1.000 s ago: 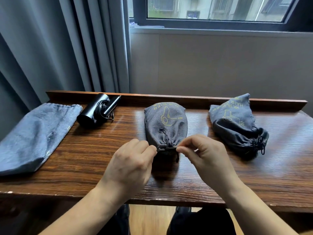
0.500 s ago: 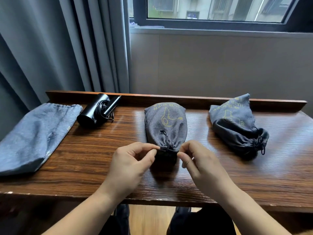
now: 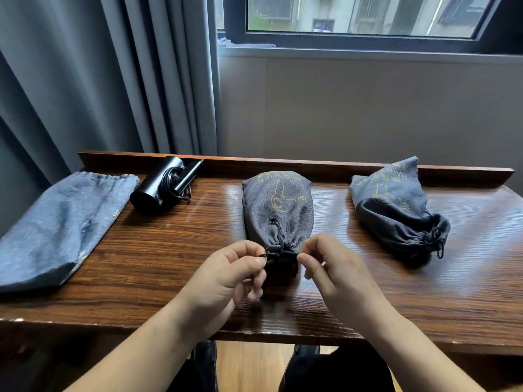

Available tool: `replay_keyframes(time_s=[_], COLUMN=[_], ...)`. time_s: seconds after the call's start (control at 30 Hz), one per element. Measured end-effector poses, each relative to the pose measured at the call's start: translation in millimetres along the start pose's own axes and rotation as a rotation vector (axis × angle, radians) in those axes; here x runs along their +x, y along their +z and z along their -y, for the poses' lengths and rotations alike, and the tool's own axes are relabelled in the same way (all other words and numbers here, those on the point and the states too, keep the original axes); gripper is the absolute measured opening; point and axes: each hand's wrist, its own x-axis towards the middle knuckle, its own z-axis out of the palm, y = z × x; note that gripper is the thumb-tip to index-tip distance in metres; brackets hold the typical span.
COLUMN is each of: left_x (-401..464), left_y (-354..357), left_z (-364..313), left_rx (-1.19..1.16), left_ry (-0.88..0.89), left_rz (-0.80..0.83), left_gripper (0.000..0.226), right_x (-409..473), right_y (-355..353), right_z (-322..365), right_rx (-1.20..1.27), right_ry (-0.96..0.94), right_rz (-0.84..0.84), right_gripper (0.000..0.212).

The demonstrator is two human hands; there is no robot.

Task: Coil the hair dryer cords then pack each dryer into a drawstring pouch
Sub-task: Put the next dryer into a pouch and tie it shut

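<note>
Drawstring [image 3: 278,253] pinched at each end — left hand [image 3: 226,274], right hand [image 3: 332,268] — middle pouch [image 3: 278,207] just beyond.

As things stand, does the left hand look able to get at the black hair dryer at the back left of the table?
Probably yes. Nothing lies between the left hand and the hair dryer, only bare table. But that hand pinches the middle pouch's drawstring and must let go first.

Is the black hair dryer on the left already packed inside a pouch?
No. The hair dryer lies bare on the table, beside the flat empty pouch, not inside it.
</note>
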Motion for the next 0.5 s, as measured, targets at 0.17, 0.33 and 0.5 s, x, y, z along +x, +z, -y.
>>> replay_keyframes(time_s=[0.17,0.33,0.5], left_x=[1,4,5], left_y=[5,-6,0], left_z=[-4,-7,-8], left_rx=[-0.108,0.632,0.134], left_ry=[-0.1,0.098,0.139], left_rz=[0.103,-0.016,-0.099], left_gripper=[0.018,0.016,0.007], right_x=[0,0,-1], right_y=[-2,-4,-1], right_z=[1,1,1], right_rx=[-0.024,-0.04,-0.009], right_ry=[-0.026,-0.042,-0.058], right_rz=[0.011,0.008,0.006], right_gripper=[0.007,0.008,0.008])
